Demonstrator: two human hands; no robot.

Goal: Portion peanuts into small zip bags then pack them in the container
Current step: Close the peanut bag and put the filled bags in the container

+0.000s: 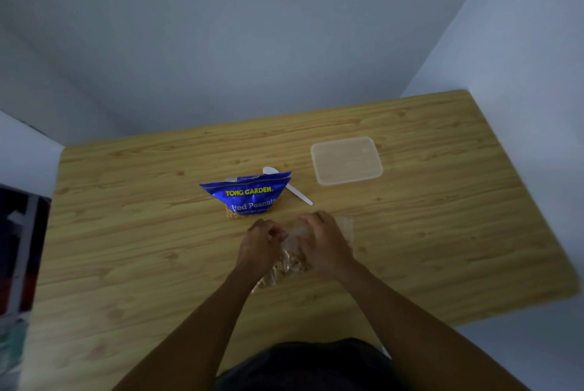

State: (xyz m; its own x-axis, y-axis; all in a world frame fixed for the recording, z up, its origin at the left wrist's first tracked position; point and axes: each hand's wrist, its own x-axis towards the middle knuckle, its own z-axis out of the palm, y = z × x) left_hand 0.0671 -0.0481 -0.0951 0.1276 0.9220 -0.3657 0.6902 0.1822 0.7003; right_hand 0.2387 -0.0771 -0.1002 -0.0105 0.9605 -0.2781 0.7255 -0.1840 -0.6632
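- Step in hand: working the mouth of a small zip bag [292, 253] that had peanuts [289, 265] inside. It looked like sealing after a fill, but the zip strip was too blurred to be sure.
- The zip bag lay flat on the table [126, 232], mid-width, toward the near edge, between both hands.
- Left hand [262, 243]: fingers curled, pinching the bag's top at its left end.
- Right hand [324, 243]: fingers curled down over the bag's right end. Fingertips were hidden, so I could not tell the exact pinch.
- Blue peanut packet [249, 196] stood mid-table, just beyond the hands, with a white spoon [292, 190] partly hidden behind it.
- Container [346, 161], lid on, sat toward the far right corner, well apart from the hands.
- Clear plastic [346, 226] just beside the right hand, probably spare bags.
- Next move: run the pinch along the zip. The lid must come off before packing.
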